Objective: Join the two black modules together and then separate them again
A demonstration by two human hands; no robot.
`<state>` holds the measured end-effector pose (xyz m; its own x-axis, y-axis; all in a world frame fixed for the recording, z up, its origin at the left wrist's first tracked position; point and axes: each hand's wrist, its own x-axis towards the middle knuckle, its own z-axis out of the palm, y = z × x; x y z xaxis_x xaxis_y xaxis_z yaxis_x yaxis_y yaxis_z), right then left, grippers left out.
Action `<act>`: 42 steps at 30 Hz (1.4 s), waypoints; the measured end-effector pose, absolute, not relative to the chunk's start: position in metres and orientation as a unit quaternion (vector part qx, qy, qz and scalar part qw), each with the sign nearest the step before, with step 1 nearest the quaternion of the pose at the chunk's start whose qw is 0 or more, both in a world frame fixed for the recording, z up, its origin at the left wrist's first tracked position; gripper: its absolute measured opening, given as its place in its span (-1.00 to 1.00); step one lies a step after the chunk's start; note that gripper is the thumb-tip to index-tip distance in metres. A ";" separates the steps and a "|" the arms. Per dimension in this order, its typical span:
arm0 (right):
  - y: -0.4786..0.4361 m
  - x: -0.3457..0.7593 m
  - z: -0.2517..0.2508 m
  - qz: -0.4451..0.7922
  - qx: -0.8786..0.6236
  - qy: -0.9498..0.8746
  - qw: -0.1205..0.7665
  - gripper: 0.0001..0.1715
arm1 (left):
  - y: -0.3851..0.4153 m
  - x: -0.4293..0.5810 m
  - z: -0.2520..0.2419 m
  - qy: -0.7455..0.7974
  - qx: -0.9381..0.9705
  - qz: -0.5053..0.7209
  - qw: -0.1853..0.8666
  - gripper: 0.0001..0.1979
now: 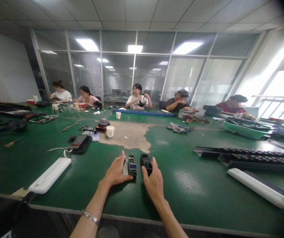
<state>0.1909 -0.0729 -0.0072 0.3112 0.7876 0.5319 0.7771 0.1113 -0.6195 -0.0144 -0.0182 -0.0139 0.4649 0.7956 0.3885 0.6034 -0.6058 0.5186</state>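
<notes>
Circuit board (132, 167) with a small bluish screen is seen on the green table (171, 205), just on the near side of the brown patch (132, 140), which serves here as the landmark. Along the board's left edge, a pale, greyish piece (125, 169) is partly covered by the left hand (116, 170). That hand is held loosely spread, its fingers extended and its thumb laid at the board's near end; whether any weight is borne by it cannot be told. A metal bracelet (90, 217) is worn on the left wrist. Just beside the board, also on the near side of the patch, a black casing (146, 162) is gripped by the right hand (154, 180), with the thumb on one side and the fingers on the other. The board and the casing are kept apart by a narrow gap.

On the patch itself a white paper cup (110, 131) is set upright, near a dark round device (104, 123) at the patch's far left edge. To the left of the patch, a black device (79, 142) is laid, and nearer than that a white power strip (50, 175). To the right of the patch are placed some crumpled gloves (178, 128), dark metal rails (251, 157) and a green basket (243, 130). Beyond the patch, a long blue bar (142, 113) is laid, and five people are seated along the far side.
</notes>
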 end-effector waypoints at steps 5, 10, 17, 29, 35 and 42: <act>-0.075 0.165 0.027 0.027 -0.638 -0.593 0.490 -0.21 | -0.017 -0.015 -0.017 0.424 0.837 0.312 0.152 0.34; -0.074 0.143 0.026 0.026 -0.629 -0.620 0.468 -0.24 | -0.014 -0.016 -0.022 0.411 0.843 0.314 0.150 0.37; -0.072 0.133 0.023 0.018 -0.635 -0.630 0.447 -0.25 | -0.014 -0.016 -0.023 0.407 0.839 0.326 0.157 0.34; -0.075 0.129 0.003 0.011 -0.647 -0.642 0.412 -0.22 | -0.013 -0.015 -0.022 0.378 0.846 0.352 0.136 0.22; -0.076 0.130 -0.013 0.016 -0.650 -0.643 0.405 -0.19 | -0.013 -0.014 -0.022 0.376 0.848 0.347 0.137 0.20; -0.074 0.128 -0.008 0.016 -0.658 -0.637 0.401 -0.11 | -0.013 -0.016 -0.021 0.371 0.846 0.347 0.158 0.19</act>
<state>0.1280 -0.0737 -0.0082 0.1877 0.8507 0.4911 0.8257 0.1341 -0.5479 -0.0156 -0.0134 -0.0212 0.4828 0.7385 0.4707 0.5190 -0.6742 0.5254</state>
